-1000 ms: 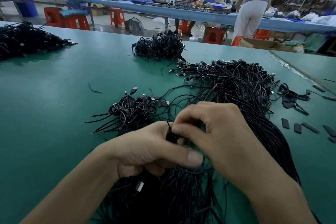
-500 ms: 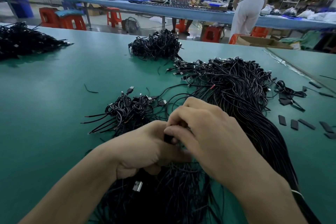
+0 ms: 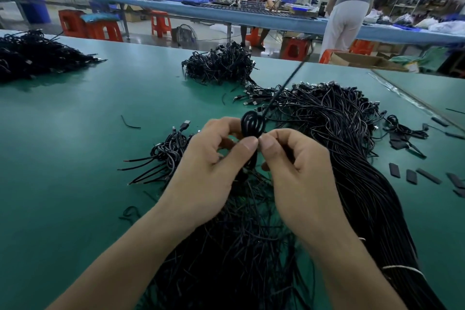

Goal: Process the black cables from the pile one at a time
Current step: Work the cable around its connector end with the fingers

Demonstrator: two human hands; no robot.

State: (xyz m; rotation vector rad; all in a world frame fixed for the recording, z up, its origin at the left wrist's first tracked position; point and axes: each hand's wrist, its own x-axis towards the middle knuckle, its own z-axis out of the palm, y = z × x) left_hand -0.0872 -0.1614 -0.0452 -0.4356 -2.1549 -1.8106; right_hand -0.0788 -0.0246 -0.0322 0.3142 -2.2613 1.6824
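Note:
A single black cable (image 3: pixel 252 123) is wound into a small coil above my hands, and its free end streaks blurred up and to the right. My left hand (image 3: pixel 208 158) pinches the coil's base between thumb and fingers. My right hand (image 3: pixel 294 166) pinches the same cable right beside it, thumb tips nearly touching. Under and to the right of my hands lies the big pile of long black cables (image 3: pixel 334 133) on the green table (image 3: pixel 63 153). A smaller heap of coiled cables (image 3: pixel 168 151) sits just left of my left hand.
Another heap of bundled cables (image 3: pixel 221 63) lies at the far middle, and a further one (image 3: pixel 37 55) at far left. Short black strips (image 3: pixel 412 175) lie at the right. A person in white trousers (image 3: pixel 347 7) stands beyond the table by orange stools (image 3: pixel 103 30).
My hands have risen and parted slightly, so the wound coil now shows above my thumbs. The cable's free end whips up to the right.

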